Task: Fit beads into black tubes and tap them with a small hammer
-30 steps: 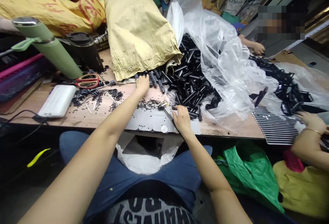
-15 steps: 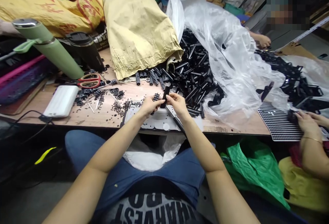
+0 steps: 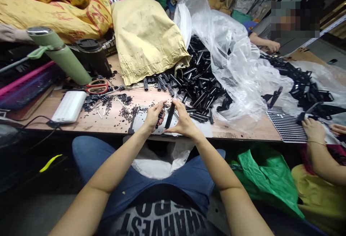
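Observation:
My right hand (image 3: 184, 119) grips a long black plastic bar (image 3: 170, 115) by its two ends, thumb at the near end and fingers at the far end. Beside it, my left hand (image 3: 152, 117) is closed around a dark, studded stick-like piece (image 3: 159, 119), partly covered by the fingers. Both hands are just above a pale sheet (image 3: 140, 117) at the table's front edge. Beyond them lies a heap of black plastic parts (image 3: 201, 90), with several studded black rollers (image 3: 162, 82) at the mouth of a tan sack (image 3: 148, 37).
Tiny black bits (image 3: 125, 113) are scattered to the left, near red-handled scissors (image 3: 97, 86), a white power bank (image 3: 69, 106) and a green bottle (image 3: 70, 62). Clear plastic bags (image 3: 238, 62) cover the right. A co-worker's hand (image 3: 313, 131) is at a striped panel (image 3: 286, 124).
The black bar now spans between my right thumb and fingers; my left hand has let go of it and drawn slightly left. The view has shifted a little.

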Motion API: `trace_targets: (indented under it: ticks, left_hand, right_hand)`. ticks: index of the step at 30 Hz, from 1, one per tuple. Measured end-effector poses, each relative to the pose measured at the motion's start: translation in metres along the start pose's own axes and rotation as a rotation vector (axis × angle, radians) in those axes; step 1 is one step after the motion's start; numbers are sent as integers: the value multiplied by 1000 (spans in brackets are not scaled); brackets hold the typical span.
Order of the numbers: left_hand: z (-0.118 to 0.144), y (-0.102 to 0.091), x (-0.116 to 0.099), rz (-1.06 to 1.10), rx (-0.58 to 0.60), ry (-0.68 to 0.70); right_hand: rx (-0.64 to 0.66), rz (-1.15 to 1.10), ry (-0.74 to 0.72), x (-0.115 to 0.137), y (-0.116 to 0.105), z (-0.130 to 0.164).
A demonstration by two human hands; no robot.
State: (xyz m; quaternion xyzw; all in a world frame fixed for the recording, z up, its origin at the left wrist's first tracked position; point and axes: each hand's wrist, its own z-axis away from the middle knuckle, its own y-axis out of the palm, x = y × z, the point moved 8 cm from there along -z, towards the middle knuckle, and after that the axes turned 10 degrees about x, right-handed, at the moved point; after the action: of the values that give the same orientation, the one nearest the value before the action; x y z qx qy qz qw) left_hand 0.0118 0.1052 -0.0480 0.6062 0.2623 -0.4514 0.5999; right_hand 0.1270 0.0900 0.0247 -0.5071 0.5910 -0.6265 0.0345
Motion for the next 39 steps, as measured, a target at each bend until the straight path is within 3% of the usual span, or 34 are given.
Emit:
trace_targets:
  ticks: [5, 11, 18, 21, 24, 26, 28, 31, 33, 39]
  left_hand:
    - [8, 1, 1, 47, -127, 54]
    - [20, 23, 1, 78, -53, -56]
    - [14, 18, 12, 1, -46, -163]
    - [13, 6, 12, -298, -69, -22]
    - [22, 6, 8, -909, -103, 266]
    - [25, 12, 21, -1253, -33, 354]
    - [26, 16, 37, -1482, 73, 378]
    - [28, 18, 48, -1706, 186, 404]
    - [30, 20, 46, -1795, 211, 427]
    - [36, 23, 35, -1913, 180, 442]
  right_hand:
    - [11, -83, -99, 18, 9, 4]
    - [13, -147, -72, 14, 18, 6]
    - [-21, -130, 58, -1, 30, 10]
    - [-46, -42, 156, -10, 44, 9]
    - [-44, 55, 251, -19, 60, 12]
    - [-24, 141, 307, -26, 64, 20]
    - [-42, 275, 441, -39, 54, 37]
    - [-35, 478, 758, -63, 25, 73]
    - [34, 488, 891, -70, 11, 95]
    - [-12, 248, 827, -44, 5, 125]
